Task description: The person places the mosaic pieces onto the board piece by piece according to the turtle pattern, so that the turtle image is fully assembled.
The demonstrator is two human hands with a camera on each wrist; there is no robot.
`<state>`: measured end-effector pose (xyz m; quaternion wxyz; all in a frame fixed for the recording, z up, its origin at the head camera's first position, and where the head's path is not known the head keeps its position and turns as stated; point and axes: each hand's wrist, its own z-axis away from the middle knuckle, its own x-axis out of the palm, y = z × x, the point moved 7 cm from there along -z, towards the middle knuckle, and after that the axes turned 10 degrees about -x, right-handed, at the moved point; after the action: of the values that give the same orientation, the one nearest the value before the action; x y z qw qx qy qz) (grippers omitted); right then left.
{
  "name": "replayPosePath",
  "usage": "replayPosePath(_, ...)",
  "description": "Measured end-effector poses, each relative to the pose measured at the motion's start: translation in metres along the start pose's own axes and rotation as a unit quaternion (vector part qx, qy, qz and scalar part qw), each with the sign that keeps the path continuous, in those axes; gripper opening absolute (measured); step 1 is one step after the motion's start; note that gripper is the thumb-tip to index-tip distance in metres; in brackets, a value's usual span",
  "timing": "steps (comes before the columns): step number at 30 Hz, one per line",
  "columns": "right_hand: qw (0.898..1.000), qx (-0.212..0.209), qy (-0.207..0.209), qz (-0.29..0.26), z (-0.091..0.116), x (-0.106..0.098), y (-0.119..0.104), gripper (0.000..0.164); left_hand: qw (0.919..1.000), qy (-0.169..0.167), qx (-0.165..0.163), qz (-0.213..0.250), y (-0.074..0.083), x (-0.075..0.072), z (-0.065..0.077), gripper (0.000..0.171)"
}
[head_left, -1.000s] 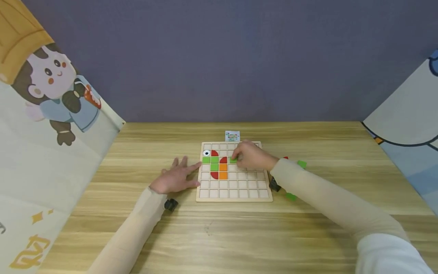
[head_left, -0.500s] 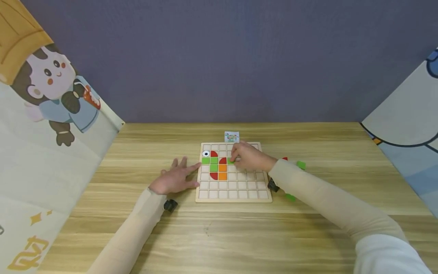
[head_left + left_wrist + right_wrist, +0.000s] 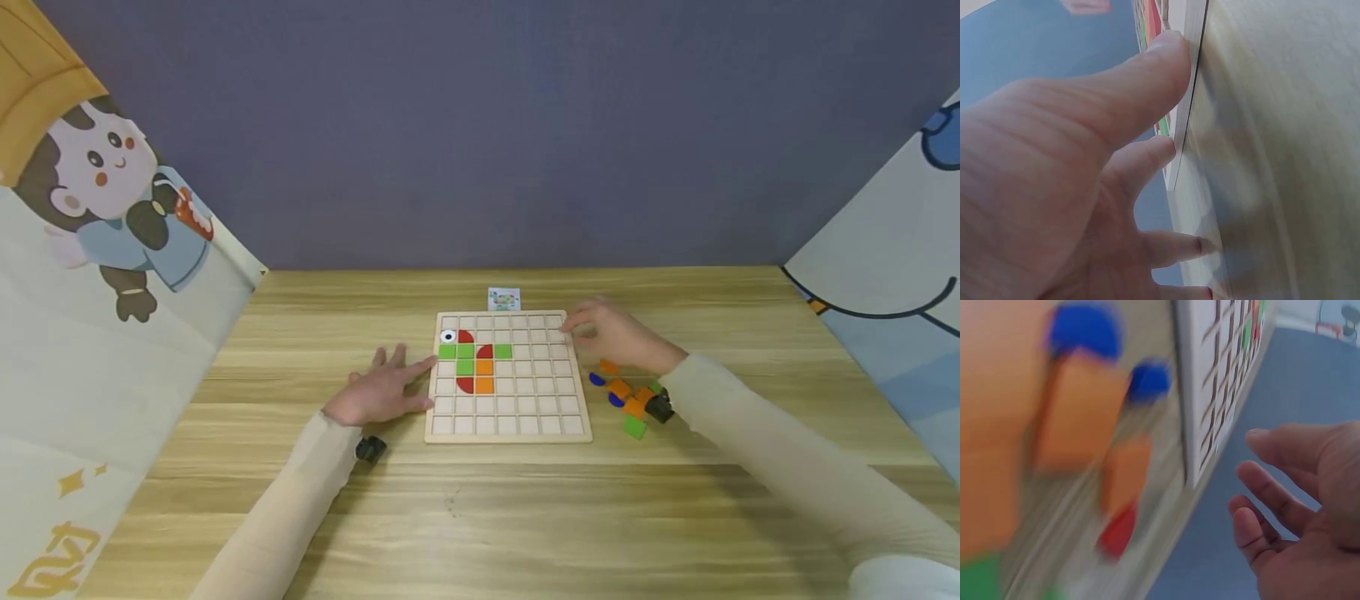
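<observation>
A wooden grid board [image 3: 525, 425] lies on the table with square tiles set in its upper left cells. Among them are a green tile [image 3: 503, 352] standing on its own to the right, an orange tile [image 3: 484, 385], red quarter-round tiles [image 3: 466, 385] and a white eye tile [image 3: 447, 337]. My left hand [image 3: 381, 393] rests at the board's left side, fingers spread, with thumb and index fingertips against its edge. My right hand [image 3: 617, 335] hovers over the board's right edge. Its fingers are loosely bent and hold nothing, as the right wrist view shows.
Right of the board lie loose tiles: an orange tile [image 3: 619, 388], a blue rounded tile [image 3: 597, 379] and a green tile [image 3: 635, 427], among several others. A small picture card [image 3: 504, 299] lies behind the board. A dark wall [image 3: 525, 150] rises beyond the table.
My right hand has let go of the green tile, which stays in its cell, and has moved right to the board's edge. More loose tiles now show. My left hand stays in place.
</observation>
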<state>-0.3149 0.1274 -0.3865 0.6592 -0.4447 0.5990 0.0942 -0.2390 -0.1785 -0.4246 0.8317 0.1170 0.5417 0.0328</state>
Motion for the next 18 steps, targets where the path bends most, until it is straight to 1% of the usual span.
replayPosePath(3,1.0,0.017,0.002,0.012,0.02,-0.012,0.015,0.02,1.0,0.0,-0.002,-0.004,0.0,-0.001,0.0,0.073)
replayPosePath(7,0.999,0.022,-0.006,0.026,0.041,-0.016,0.029,0.017,1.0,0.001,-0.002,-0.005,-0.001,-0.001,0.0,0.073)
replayPosePath(12,0.999,0.011,-0.004,0.04,0.059,-0.01,0.029,0.014,1.0,0.0,-0.005,-0.005,-0.001,-0.002,0.001,0.073)
replayPosePath(15,0.999,0.026,-0.008,0.024,0.066,-0.003,0.027,0.018,1.0,0.001,-0.004,-0.004,0.0,-0.001,0.002,0.073)
replayPosePath(18,0.999,0.051,-0.005,0.008,0.069,0.002,0.028,0.021,1.0,0.002,-0.001,-0.004,0.001,-0.001,0.002,0.073)
